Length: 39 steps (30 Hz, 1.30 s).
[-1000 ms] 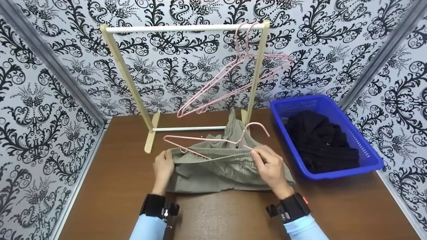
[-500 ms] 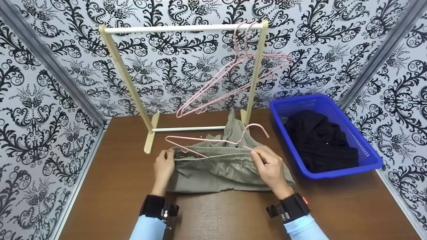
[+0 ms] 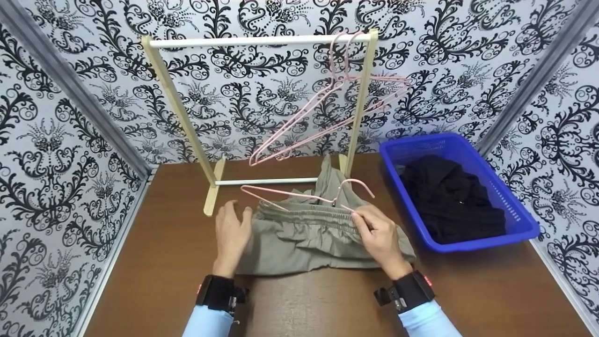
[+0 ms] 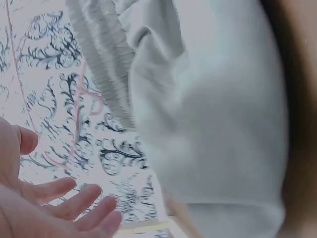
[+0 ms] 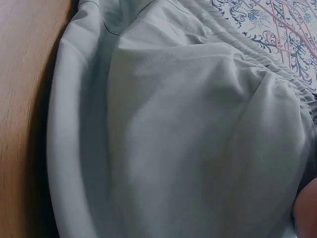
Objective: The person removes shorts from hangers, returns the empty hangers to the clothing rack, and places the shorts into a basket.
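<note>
Grey-green elastic-waist pants (image 3: 290, 248) lie bunched on the table, their gathered waistband toward the rack. A pink hanger (image 3: 290, 192) sits at the waistband; its left end shows above the cloth, its hook points up and right, and its right end runs down to my right hand. My right hand (image 3: 381, 234) pinches the waistband's right side together with that end of the hanger. My left hand (image 3: 232, 236) is off the waistband, fingers spread, just left of the pants. In the left wrist view the left hand (image 4: 54, 198) holds nothing.
A wooden rack with a white rail (image 3: 252, 42) stands behind the pants. Two pink hangers (image 3: 299, 117) hang at its right end. To the right, a blue basket (image 3: 423, 229) holds black clothing (image 3: 449, 201). Patterned walls (image 3: 51, 117) enclose the table (image 3: 173, 262).
My left hand has let go of the waistband and opened. The waistband's left side has drawn in and closed up; the hanger's left end has shifted right. The right hand keeps its grip.
</note>
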{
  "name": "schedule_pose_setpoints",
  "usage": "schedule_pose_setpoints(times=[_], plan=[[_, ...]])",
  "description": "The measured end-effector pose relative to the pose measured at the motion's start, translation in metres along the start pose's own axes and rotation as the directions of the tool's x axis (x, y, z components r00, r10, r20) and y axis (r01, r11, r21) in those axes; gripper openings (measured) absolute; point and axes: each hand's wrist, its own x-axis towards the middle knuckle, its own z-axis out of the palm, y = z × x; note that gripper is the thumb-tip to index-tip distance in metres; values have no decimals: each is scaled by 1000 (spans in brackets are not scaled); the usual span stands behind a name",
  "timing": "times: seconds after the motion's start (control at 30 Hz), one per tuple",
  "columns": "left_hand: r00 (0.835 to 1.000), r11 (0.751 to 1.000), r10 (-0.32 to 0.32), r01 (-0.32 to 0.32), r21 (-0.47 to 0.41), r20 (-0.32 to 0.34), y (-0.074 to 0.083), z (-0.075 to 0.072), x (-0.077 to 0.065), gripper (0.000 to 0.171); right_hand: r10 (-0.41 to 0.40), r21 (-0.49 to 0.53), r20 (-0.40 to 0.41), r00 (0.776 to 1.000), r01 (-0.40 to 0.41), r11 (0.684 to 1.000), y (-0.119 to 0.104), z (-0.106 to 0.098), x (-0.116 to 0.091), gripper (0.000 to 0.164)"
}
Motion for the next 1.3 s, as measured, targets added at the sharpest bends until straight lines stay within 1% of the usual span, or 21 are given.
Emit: schedule_pose_setpoints(times=[0.03,0.07,0.1,0.13,0.2,0.27,0.33,0.43,0.53,0.73,0.77,0.83,0.93,1.0,1.1,1.2,1.3], plan=[[998,998,55,-55,10,-43,3,0,0,46,1,0,1,1000,-1,1000,1,0,0,19],[990,994,112,-110,23,-83,7,1,-1,44,2,-1,3,1000,-2,1000,1,0,0,18],[979,986,169,-165,37,-118,10,1,-1,43,3,1,4,1000,-3,1000,1,0,0,18],[964,974,224,-218,52,-147,13,2,-1,42,4,1,7,1000,-4,1000,2,0,0,18],[927,945,326,-317,77,-184,19,3,-1,41,7,-3,11,1000,-7,1000,3,-1,1,17],[892,913,409,-398,94,-195,25,5,-1,40,11,-8,19,1000,-11,1000,4,-1,1,17],[861,881,473,-461,106,-186,31,5,-2,40,18,-9,31,999,-17,1000,4,-1,1,17],[828,841,541,-528,118,-150,38,6,-3,40,32,-6,51,998,-32,999,3,-1,1,15],[809,815,578,-565,130,-103,43,7,-3,40,39,-1,62,997,-39,999,4,-2,1,14],[766,764,640,-628,147,-57,47,13,-1,44,5,2,39,999,-5,1000,5,-1,-1,18],[761,758,647,-635,151,-49,47,14,-1,45,-3,3,35,999,3,1000,5,-1,-1,19],[757,751,653,-641,161,-31,49,16,0,46,-17,10,35,999,17,1000,5,-1,-2,19],[760,745,650,-640,188,5,52,17,0,45,-28,25,44,999,27,999,4,-1,-1,19],[763,743,646,-637,206,28,54,18,1,44,-31,22,52,998,30,999,4,-1,-1,18],[763,736,644,-639,223,57,57,19,1,40,-31,14,63,998,31,999,3,-1,0,17],[766,740,639,-638,212,71,58,21,1,34,-35,12,70,997,34,999,2,-2,0,16],[770,750,635,-634,189,63,56,23,0,27,-44,16,73,996,43,999,1,-2,-1,17]])
